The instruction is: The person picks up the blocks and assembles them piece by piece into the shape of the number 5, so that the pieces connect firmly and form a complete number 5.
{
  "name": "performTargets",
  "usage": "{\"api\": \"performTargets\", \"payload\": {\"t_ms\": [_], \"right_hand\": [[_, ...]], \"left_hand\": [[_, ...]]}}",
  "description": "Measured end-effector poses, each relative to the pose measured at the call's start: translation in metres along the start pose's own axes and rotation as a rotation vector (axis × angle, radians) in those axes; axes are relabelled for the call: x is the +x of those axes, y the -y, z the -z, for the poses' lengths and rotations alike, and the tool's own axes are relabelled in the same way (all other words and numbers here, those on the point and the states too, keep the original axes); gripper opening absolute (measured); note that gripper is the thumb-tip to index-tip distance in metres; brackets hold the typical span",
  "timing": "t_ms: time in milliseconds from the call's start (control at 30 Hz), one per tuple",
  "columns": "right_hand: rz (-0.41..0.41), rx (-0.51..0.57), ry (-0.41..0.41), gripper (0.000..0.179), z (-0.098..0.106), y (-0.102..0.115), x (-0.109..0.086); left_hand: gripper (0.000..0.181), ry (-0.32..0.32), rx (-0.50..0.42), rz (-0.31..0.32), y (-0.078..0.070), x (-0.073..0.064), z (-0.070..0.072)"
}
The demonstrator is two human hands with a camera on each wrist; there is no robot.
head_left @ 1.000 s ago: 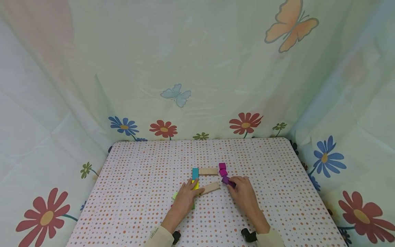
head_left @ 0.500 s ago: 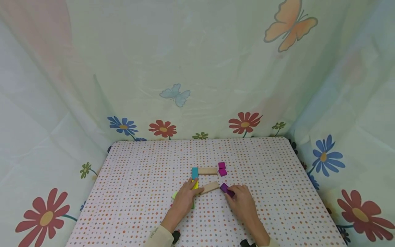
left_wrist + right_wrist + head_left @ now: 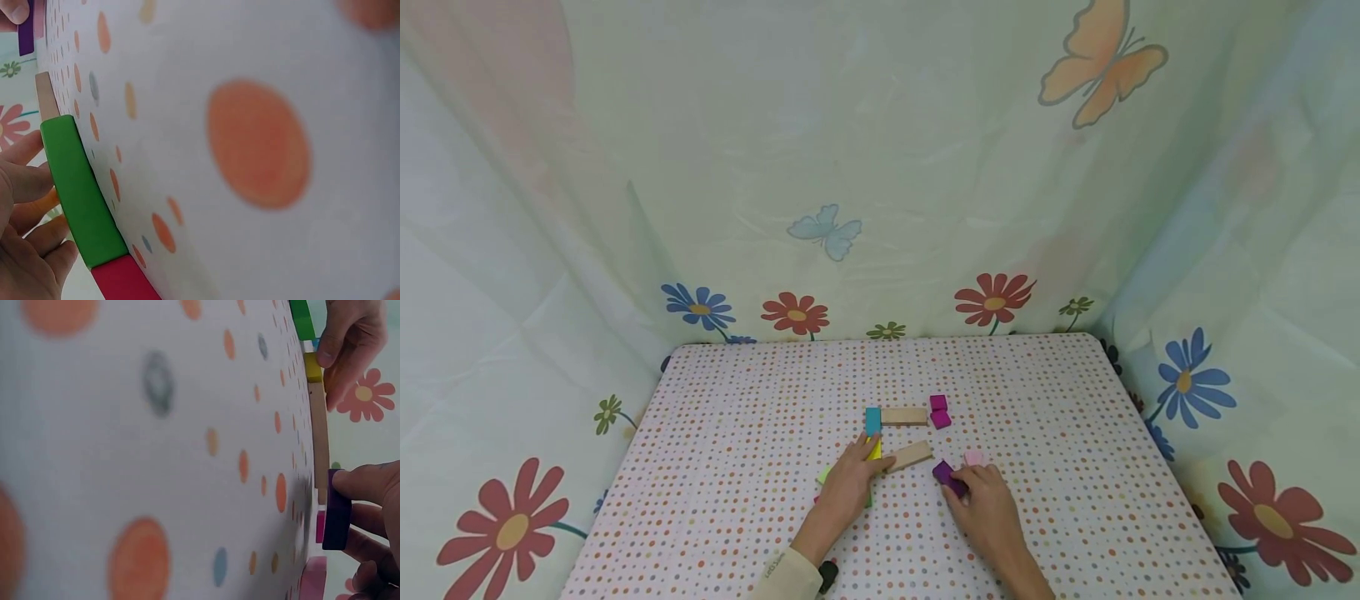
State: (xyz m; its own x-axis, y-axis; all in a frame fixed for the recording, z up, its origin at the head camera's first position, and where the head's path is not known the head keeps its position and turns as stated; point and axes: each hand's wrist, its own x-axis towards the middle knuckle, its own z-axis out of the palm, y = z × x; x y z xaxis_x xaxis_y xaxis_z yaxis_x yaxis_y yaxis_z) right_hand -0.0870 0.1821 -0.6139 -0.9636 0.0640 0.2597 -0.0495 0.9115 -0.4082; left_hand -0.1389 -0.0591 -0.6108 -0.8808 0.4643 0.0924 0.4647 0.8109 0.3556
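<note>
My right hand (image 3: pixel 992 512) pinches a dark purple rectangular block (image 3: pixel 945 474) between thumb and fingers; in the right wrist view the purple block (image 3: pixel 337 515) shows raised above the tabletop. Just beyond those fingers lies a pale pink block (image 3: pixel 973 458). My left hand (image 3: pixel 846 482) rests on a yellow block (image 3: pixel 876 450) with fairly straight fingers, its thumb at the near end of a bare wooden plank (image 3: pixel 912 455). The left wrist view shows a green block (image 3: pixel 84 194) meeting a red block (image 3: pixel 128 281) end to end beside that hand, which mostly hides them from the head view.
A teal block (image 3: pixel 873 420) stands in line beyond the yellow one, with a second wooden plank (image 3: pixel 904 417) against its right side. Two magenta cubes (image 3: pixel 940 412) sit past that plank's end. A lime block (image 3: pixel 823 475) peeks out left of the left hand. Dotted cloth covers the table (image 3: pixel 737 417).
The right hand has drawn the purple block toward the person, away from the magenta cubes, and the pink block has come into view. The left hand has stayed in place.
</note>
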Motion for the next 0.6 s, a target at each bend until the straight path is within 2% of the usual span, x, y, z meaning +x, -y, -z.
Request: {"api": "performTargets", "payload": {"t_ms": [233,600], "right_hand": [[-0.025,-0.039,0.039,0.029,-0.0023,0.0011,-0.0034],[0.003,-0.039,0.032,0.033,-0.0050,-0.0016,-0.0035]], "left_hand": [[0.044,0.001,-0.008,0.012,-0.0001,0.0000,-0.0007],[0.045,0.005,0.003,0.010,-0.0006,0.0008,0.0000]]}}
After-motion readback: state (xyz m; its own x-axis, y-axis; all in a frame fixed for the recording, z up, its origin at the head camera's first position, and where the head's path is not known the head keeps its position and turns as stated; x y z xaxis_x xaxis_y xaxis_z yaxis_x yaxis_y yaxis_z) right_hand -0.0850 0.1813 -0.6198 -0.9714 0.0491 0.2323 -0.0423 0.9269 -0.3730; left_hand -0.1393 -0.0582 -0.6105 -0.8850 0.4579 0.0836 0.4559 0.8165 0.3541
